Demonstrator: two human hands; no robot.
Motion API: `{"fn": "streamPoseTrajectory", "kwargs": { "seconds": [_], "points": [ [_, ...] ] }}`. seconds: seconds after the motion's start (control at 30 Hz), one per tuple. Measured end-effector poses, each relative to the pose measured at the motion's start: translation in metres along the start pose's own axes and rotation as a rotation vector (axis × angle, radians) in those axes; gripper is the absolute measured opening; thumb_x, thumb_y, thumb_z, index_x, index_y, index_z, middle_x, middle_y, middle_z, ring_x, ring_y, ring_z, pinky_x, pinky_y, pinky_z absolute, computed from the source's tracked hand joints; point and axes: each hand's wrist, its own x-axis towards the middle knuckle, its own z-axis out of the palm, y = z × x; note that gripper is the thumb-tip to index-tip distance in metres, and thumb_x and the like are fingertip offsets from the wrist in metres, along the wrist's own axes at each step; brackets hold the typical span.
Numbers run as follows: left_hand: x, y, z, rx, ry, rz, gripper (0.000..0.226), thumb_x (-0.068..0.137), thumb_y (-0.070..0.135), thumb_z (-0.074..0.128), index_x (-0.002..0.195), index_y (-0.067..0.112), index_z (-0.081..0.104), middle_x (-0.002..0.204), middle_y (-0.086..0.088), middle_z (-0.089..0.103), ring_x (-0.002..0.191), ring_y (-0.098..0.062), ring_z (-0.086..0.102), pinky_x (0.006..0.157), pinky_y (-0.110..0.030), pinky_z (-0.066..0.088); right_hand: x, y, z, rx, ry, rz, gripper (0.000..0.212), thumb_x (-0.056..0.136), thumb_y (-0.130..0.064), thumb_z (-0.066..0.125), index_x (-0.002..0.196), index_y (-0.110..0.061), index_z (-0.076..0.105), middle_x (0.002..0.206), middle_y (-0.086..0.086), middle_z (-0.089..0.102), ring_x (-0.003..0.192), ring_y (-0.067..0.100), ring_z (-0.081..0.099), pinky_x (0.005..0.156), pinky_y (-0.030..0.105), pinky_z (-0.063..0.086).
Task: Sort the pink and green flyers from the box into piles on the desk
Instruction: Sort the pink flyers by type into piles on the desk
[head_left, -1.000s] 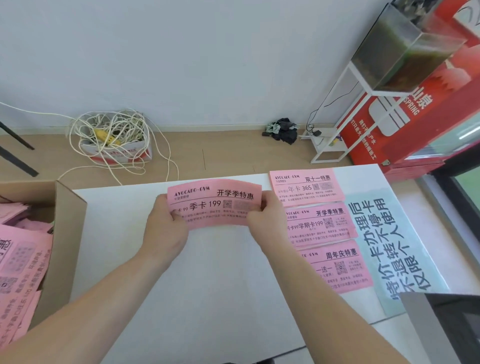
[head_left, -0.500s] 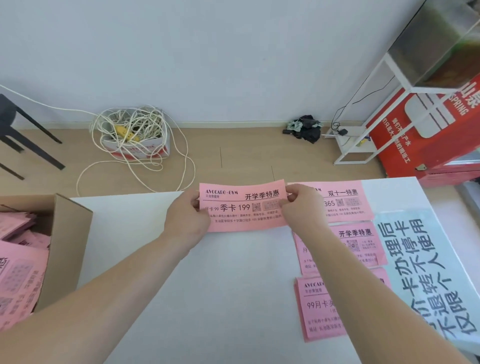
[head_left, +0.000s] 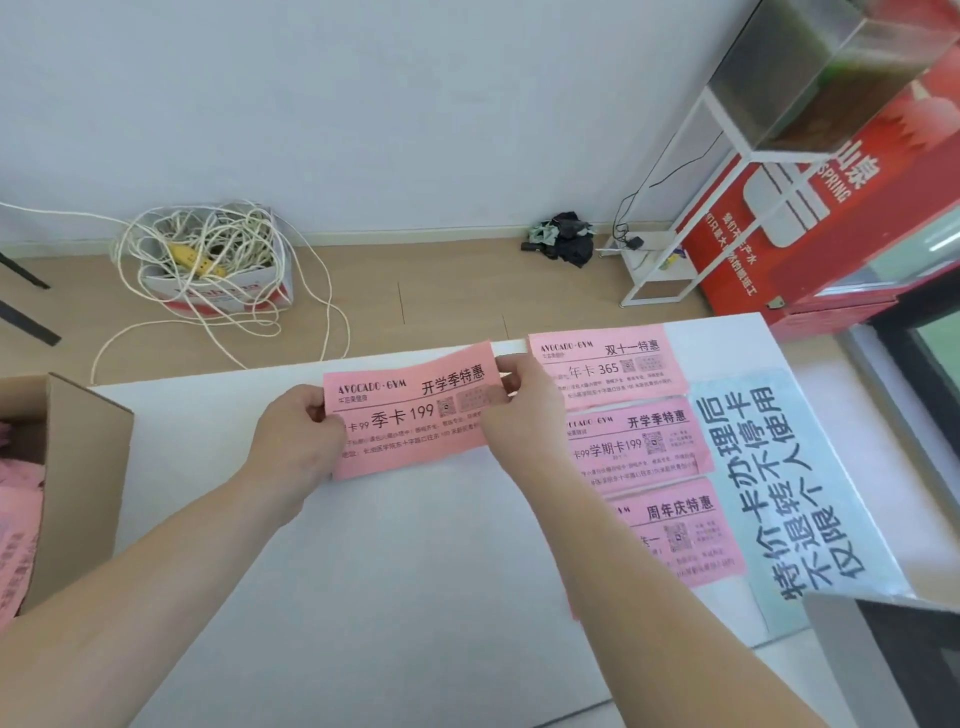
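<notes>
Nearest bit of the white worktop (head_left: 389, 597) is bare, with only the two forearms crossing it, so that's the open room. A grey slab-like thing (head_left: 883, 670) pokes in at 5 o'clock, can't tell what it is.

At 9 o'clock the brown cardboard box (head_left: 88, 467) sits at the worktop's left edge, with loose pink flyers (head_left: 15, 540) inside.

Further up, the left hand (head_left: 296, 441) and right hand (head_left: 524, 415) hold a pink paper flyer with black print (head_left: 410, 421) at about 12 o'clock, close to the far edge. Both sets of fingers are pinching it, one hand per short end. Can't tell if it touches the surface.

Toward 3 o'clock three pink flyer piles run front to back: near pile (head_left: 680, 530), middle pile (head_left: 644, 447), far pile (head_left: 608, 364). The right hand is just beside the far one. A pale sheet with big black characters (head_left: 789, 483) lies right of them.

Beyond the far edge there's wood floor, a box of tangled white cable (head_left: 218, 260) at 11 o'clock and a white metal rack (head_left: 691, 208) at 1 o'clock, against a white wall.

Half a second ago the flyer was held level; now its right end sits higher.
</notes>
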Motion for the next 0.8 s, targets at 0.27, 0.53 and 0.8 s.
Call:
{"fn": "streamPoseTrajectory", "kwargs": {
  "seconds": [0.27, 0.53, 0.8],
  "points": [
    [-0.027, -0.004, -0.003, -0.098, -0.082, -0.007, 0.024, 0.096, -0.002, 0.051, 0.101, 0.015, 0.067, 0.095, -0.009, 0.075, 0.083, -0.029, 0.074, 0.067, -0.035, 0.058, -0.027, 0.018, -0.016, 0.044, 0.038, -0.017, 0.034, 0.096, -0.005, 0.052, 0.122, -0.025, 0.064, 0.092, -0.013, 0.066, 0.076, -0.001, 0.063, 0.061, 0.022, 0.05],
    [-0.055, 0.018, 0.035, -0.309, -0.276, -0.043, 0.017, 0.101, 0.0, 0.056, 0.108, 0.008, 0.069, 0.099, -0.013, 0.078, 0.087, -0.032, 0.077, 0.08, -0.047, 0.063, -0.022, 0.048, -0.087, 0.144, 0.252, 0.112, 0.047, 0.094, 0.001, 0.055, 0.136, -0.017, 0.064, 0.115, -0.001, 0.071, 0.106, 0.016, 0.067, 0.081, 0.025, 0.051],
    [-0.042, 0.037, 0.061, -0.341, -0.172, -0.064, 0.021, 0.102, 0.003, 0.055, 0.106, 0.019, 0.068, 0.097, -0.007, 0.079, 0.087, -0.028, 0.076, 0.086, -0.046, 0.061, -0.036, 0.061, -0.087, 0.223, 0.28, 0.102, 0.052, 0.105, -0.034, 0.054, 0.154, -0.021, 0.041, 0.137, -0.011, 0.055, 0.115, 0.004, 0.054, 0.09, 0.022, 0.041]
  ]
}}
